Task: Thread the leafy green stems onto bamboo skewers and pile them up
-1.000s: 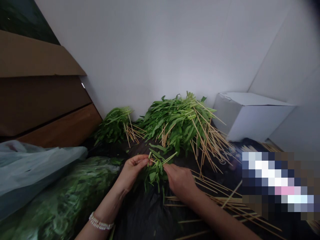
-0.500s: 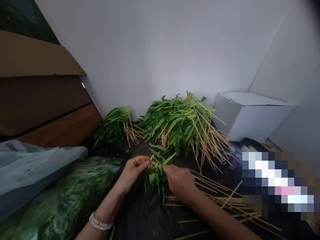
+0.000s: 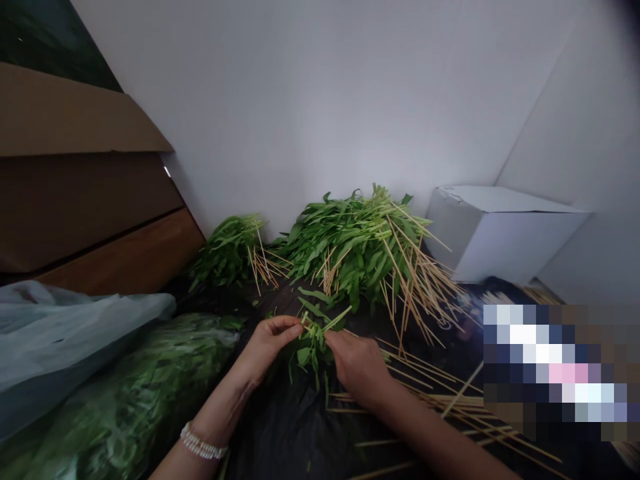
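A small bunch of leafy green stems (image 3: 313, 343), with long narrow leaves and pale cut ends, is between my two hands above the dark plastic sheet (image 3: 270, 433). My left hand (image 3: 277, 337), a beaded bracelet at its wrist, pinches the bunch's left side between thumb and fingertips. Closed against the right side of the same stems is my right hand (image 3: 360, 363). Its fingertips are mostly hidden by the hand itself. A thin stick shows just behind its knuckles; I cannot tell if the fingers hold it. Loose bamboo skewers (image 3: 440, 400) lie under and beside my right forearm.
Against the wall lie a large pile of greens on skewers (image 3: 345, 240) and a smaller one (image 3: 230, 247). A white box (image 3: 520, 240) stands at the right. Cardboard boxes (image 3: 75, 180) and a clear bag of greens (image 3: 135, 393) occupy the left. A blurred patch covers the right side.
Both hands stay on the bunch and have barely moved. My left fingers have shifted slightly down, and a stick now shows above my right knuckles.
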Tool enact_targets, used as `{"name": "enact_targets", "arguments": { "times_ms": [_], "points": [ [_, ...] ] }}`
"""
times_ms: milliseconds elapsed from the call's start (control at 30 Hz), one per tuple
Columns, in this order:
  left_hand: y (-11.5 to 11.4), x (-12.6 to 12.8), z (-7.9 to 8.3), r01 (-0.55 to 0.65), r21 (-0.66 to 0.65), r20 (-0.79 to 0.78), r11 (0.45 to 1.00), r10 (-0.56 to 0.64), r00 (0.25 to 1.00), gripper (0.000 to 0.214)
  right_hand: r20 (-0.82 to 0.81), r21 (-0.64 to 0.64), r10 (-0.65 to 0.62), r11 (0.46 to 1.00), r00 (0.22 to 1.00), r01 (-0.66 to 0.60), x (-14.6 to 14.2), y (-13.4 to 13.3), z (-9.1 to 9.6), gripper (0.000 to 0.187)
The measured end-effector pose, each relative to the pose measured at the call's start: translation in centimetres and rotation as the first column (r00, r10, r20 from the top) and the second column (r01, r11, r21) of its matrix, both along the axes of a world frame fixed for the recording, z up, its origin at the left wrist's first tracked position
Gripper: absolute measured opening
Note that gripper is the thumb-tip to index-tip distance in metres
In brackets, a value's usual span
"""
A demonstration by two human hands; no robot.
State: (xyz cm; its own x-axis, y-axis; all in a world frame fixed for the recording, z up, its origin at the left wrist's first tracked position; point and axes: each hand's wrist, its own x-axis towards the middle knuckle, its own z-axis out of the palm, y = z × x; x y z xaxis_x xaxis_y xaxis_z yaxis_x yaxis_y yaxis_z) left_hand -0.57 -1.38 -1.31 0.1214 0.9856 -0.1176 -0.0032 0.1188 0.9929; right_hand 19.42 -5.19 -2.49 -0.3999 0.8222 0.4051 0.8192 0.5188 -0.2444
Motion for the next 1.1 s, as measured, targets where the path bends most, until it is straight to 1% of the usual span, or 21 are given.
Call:
{"name": "enact_targets", "arguments": {
  "times_ms": [133, 233, 300, 367, 433, 467, 533, 633, 733, 833, 900, 933, 1033, 1100],
  "points": [
    [-0.2, 0.3, -0.1, 0.020, 0.011, -0.015, 1.000, -0.020, 1.000, 0.031, 0.011, -0.007, 0.003, 1.000, 1.000, -0.003, -0.1, -0.1, 0.0, 0.024],
    [0.0, -0.1, 0.4, 0.016, 0.026, -0.041, 1.000, -0.015, 0.999, 0.035, 0.008, 0.043, 0.003, 0.999, 1.000, -0.004, 0.2, 0.2, 0.1, 0.025],
    [0.3, -0.8, 0.9, -0.027, 0.075, -0.056, 0.997, 0.031, 0.998, 0.040, -0.025, 0.117, -0.033, 0.993, 0.999, 0.036, 0.9, 0.6, 0.2, 0.027],
    [0.7, -1.8, 1.5, -0.110, 0.149, -0.085, 0.983, 0.124, 0.989, 0.042, -0.107, 0.205, -0.086, 0.973, 0.991, 0.107, 1.8, 1.2, 0.5, 0.029],
    [1.2, -2.7, 1.8, -0.168, 0.211, -0.153, 0.963, 0.202, 0.967, 0.041, -0.210, 0.276, -0.117, 0.945, 0.971, 0.174, 2.7, 1.8, 0.9, 0.032],
    [1.4, -3.1, 1.8, -0.172, 0.234, -0.203, 0.957, 0.221, 0.954, 0.040, -0.258, 0.299, -0.126, 0.932, 0.958, 0.203, 3.1, 2.0, 1.1, 0.032],
    [1.7, -3.7, 1.7, -0.141, 0.277, -0.316, 0.950, 0.229, 0.921, 0.037, -0.336, 0.317, -0.133, 0.916, 0.933, 0.245, 3.7, 2.3, 1.3, 0.032],
    [1.8, -3.8, 1.2, -0.060, 0.322, -0.462, 0.945, 0.212, 0.861, 0.030, -0.399, 0.302, -0.139, 0.913, 0.906, 0.273, 4.1, 2.5, 1.6, 0.031],
    [1.7, -3.6, 0.8, -0.001, 0.327, -0.545, 0.945, 0.189, 0.817, 0.027, -0.422, 0.291, -0.118, 0.922, 0.899, 0.257, 4.0, 2.5, 1.5, 0.031],
    [1.6, -3.5, 0.8, 0.032, 0.344, -0.612, 0.938, 0.198, 0.765, 0.024, -0.420, 0.298, -0.070, 0.931, 0.905, 0.211, 3.8, 2.5, 1.3, 0.031],
    [1.6, -3.9, 1.0, 0.075, 0.326, -0.669, 0.943, 0.173, 0.723, 0.020, -0.404, 0.308, -0.037, 0.935, 0.914, 0.174, 3.6, 2.4, 1.1, 0.031],
    [1.6, -4.2, 1.1, 0.105, 0.294, -0.696, 0.950, 0.138, 0.704, 0.018, -0.394, 0.311, -0.027, 0.937, 0.919, 0.161, 3.5, 2.4, 1.1, 0.031],
    [1.5, -5.4, 1.3, 0.220, 0.124, -0.748, 0.968, -0.054, 0.661, 0.019, -0.369, 0.305, -0.020, 0.942, 0.929, 0.141, 3.4, 2.3, 0.9, 0.032],
    [1.2, -6.0, 1.2, 0.282, 0.017, -0.762, 0.959, -0.170, 0.625, 0.015, -0.359, 0.301, -0.021, 0.944, 0.933, 0.137, 3.3, 2.2, 0.9, 0.032]
  ]
}}
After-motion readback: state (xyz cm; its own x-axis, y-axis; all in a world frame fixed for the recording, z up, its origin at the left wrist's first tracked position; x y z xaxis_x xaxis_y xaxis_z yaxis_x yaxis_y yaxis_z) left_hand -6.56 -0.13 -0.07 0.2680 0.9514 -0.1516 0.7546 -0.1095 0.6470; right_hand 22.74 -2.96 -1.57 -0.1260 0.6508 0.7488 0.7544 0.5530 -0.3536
